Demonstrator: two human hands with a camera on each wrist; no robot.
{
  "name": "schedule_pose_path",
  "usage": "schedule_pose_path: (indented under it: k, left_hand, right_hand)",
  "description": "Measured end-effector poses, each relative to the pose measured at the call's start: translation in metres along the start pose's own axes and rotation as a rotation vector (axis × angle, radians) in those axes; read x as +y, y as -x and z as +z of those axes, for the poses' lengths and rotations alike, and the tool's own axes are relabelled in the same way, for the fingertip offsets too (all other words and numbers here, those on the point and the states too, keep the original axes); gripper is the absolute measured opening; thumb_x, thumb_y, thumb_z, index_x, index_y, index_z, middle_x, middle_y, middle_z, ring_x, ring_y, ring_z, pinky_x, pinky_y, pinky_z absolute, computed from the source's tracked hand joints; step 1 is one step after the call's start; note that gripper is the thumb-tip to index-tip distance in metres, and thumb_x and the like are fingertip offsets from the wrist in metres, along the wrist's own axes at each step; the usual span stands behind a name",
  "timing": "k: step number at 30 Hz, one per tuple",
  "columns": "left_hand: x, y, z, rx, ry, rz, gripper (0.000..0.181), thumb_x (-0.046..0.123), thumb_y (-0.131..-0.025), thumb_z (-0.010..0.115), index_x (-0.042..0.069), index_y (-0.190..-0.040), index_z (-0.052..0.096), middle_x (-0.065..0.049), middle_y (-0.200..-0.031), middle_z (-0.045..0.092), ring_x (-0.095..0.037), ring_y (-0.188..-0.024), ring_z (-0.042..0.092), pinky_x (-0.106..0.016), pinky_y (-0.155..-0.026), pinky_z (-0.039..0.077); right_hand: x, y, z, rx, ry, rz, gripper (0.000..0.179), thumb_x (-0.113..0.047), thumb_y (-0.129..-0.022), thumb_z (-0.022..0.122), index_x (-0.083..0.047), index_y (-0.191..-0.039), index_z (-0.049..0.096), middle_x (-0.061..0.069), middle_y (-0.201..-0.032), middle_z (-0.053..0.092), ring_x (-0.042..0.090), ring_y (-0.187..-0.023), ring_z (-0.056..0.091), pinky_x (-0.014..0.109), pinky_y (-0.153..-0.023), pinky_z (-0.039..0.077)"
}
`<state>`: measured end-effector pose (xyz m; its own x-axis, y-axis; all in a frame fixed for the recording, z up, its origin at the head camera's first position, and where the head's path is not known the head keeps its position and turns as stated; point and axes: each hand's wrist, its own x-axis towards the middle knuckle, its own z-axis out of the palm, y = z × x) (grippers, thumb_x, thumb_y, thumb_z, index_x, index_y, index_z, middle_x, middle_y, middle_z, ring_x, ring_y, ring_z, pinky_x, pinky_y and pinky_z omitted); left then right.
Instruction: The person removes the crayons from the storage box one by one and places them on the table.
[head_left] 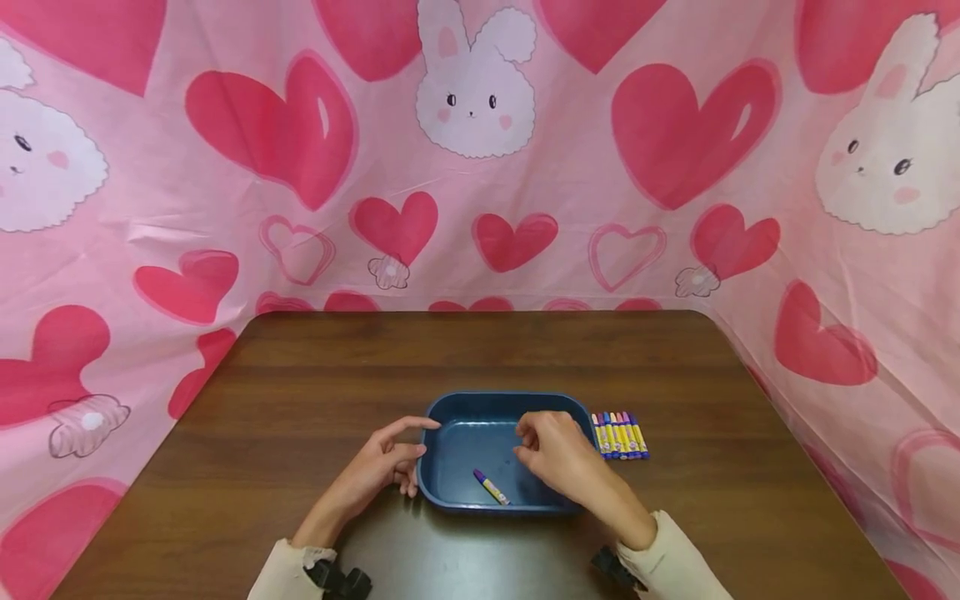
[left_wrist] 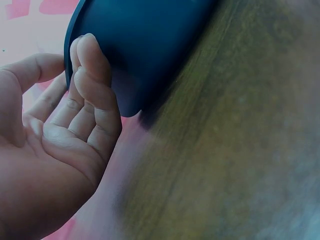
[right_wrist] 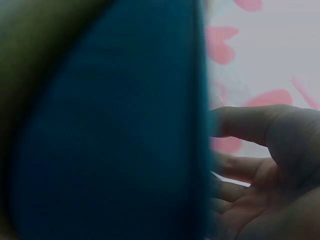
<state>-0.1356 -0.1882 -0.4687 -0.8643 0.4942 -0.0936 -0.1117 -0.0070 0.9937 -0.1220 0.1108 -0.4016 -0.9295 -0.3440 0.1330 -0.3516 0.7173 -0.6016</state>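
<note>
A dark blue rectangular tray [head_left: 517, 510] lies on the table in the head view. At its left end my left hand [head_left: 378, 462] holds the rim, thumb and index finger at the edge, other fingers curled against the outer wall in the left wrist view. My right hand [head_left: 558, 450] hovers over the right half of the tray, fingers bent, thumb and index apart, nothing visible between them. In the right wrist view the tray wall hides its fingertips. One crayon [head_left: 491, 487], yellow-wrapped with a purple end, lies inside the tray near the front.
A row of several yellow-wrapped crayons [head_left: 621, 436] lies side by side just right of the tray. The brown wooden table [head_left: 337, 350] reaches back to a pink curtain [head_left: 480, 183] with hearts and rabbits.
</note>
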Motion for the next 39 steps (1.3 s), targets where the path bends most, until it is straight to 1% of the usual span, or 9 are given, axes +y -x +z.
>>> schedule_pose_path:
  k: [4,7,9,11,15,20,28,33,39]
  left_hand:
    - [0.0,-0.001,0.0,0.006,0.0,-0.005,0.039,0.017,-0.103,0.053,0.01,-0.141,0.05,-0.012,-0.066,0.059,-0.021,-0.056,0.062,-0.027,-0.053,0.049]
    - [-0.001,-0.001,-0.001,-0.002,0.002,-0.006,0.04,0.017,-0.103,0.053,0.009,-0.141,0.049,-0.011,-0.067,0.059,-0.02,-0.056,0.062,-0.027,-0.053,0.049]
    - [-0.001,0.0,-0.001,-0.006,0.004,-0.003,0.041,0.018,-0.103,0.053,0.008,-0.142,0.048,-0.011,-0.066,0.059,-0.02,-0.056,0.062,-0.027,-0.053,0.049]
    - [0.0,0.001,-0.001,-0.007,0.004,-0.001,0.041,0.018,-0.103,0.053,0.007,-0.142,0.047,-0.011,-0.066,0.059,-0.02,-0.055,0.062,-0.027,-0.053,0.049]
    - [0.001,0.003,-0.001,-0.004,0.003,-0.002,0.042,0.019,-0.103,0.054,0.007,-0.143,0.047,-0.011,-0.067,0.059,-0.02,-0.056,0.062,-0.027,-0.053,0.049]
    - [0.001,0.002,-0.001,-0.006,0.001,-0.011,0.042,0.021,-0.103,0.054,0.009,-0.142,0.048,-0.011,-0.067,0.059,-0.02,-0.056,0.062,-0.027,-0.054,0.05]
    - [-0.002,0.0,-0.001,-0.022,-0.008,-0.004,0.04,0.019,-0.103,0.053,0.008,-0.142,0.048,-0.01,-0.067,0.06,-0.02,-0.057,0.063,-0.028,-0.054,0.05]
    - [-0.002,0.0,-0.001,-0.019,-0.01,-0.011,0.041,0.02,-0.103,0.053,0.009,-0.142,0.048,-0.01,-0.068,0.06,-0.02,-0.057,0.063,-0.027,-0.054,0.05]
    - [-0.001,0.0,0.0,-0.013,-0.01,-0.016,0.042,0.02,-0.103,0.054,0.007,-0.143,0.047,-0.011,-0.068,0.059,-0.02,-0.057,0.063,-0.028,-0.054,0.05]
  right_hand:
    - [0.003,-0.001,0.021,-0.134,0.017,-0.01,0.013,-0.012,-0.081,0.08,-0.004,-0.088,0.072,-0.005,-0.07,0.06,0.008,-0.065,0.053,0.027,-0.06,0.048]
    - [0.005,-0.001,0.033,-0.231,0.011,-0.011,0.019,-0.022,-0.078,0.084,-0.009,-0.079,0.071,-0.008,-0.064,0.056,0.005,-0.059,0.05,0.025,-0.054,0.044]
    - [0.004,-0.001,0.037,-0.278,0.014,-0.014,0.023,-0.028,-0.076,0.087,-0.012,-0.076,0.07,-0.01,-0.064,0.055,0.004,-0.058,0.049,0.024,-0.053,0.043]
    - [0.003,0.0,0.038,-0.306,0.024,-0.019,0.025,-0.029,-0.074,0.088,-0.013,-0.075,0.069,-0.01,-0.064,0.054,0.004,-0.058,0.049,0.023,-0.053,0.043]
    - [0.001,0.001,0.038,-0.329,0.019,-0.021,0.019,-0.016,-0.076,0.086,-0.012,-0.076,0.068,-0.01,-0.066,0.054,0.005,-0.059,0.049,0.023,-0.054,0.043]
    - [0.003,0.001,0.039,-0.318,-0.005,-0.002,0.016,-0.002,-0.076,0.079,-0.012,-0.074,0.066,-0.009,-0.064,0.054,0.006,-0.056,0.048,0.023,-0.05,0.042]
    - [0.006,0.002,0.04,-0.316,-0.026,0.018,0.016,-0.004,-0.077,0.08,-0.012,-0.074,0.067,-0.008,-0.063,0.055,0.007,-0.056,0.049,0.023,-0.051,0.042]
    - [0.007,0.002,0.039,-0.322,-0.041,0.009,0.014,-0.003,-0.078,0.079,-0.011,-0.076,0.068,-0.008,-0.064,0.055,0.006,-0.056,0.049,0.023,-0.051,0.042]
    - [0.009,0.001,0.035,-0.323,-0.091,-0.023,0.011,0.001,-0.079,0.074,-0.009,-0.077,0.07,-0.008,-0.064,0.056,0.005,-0.056,0.049,0.022,-0.054,0.043]
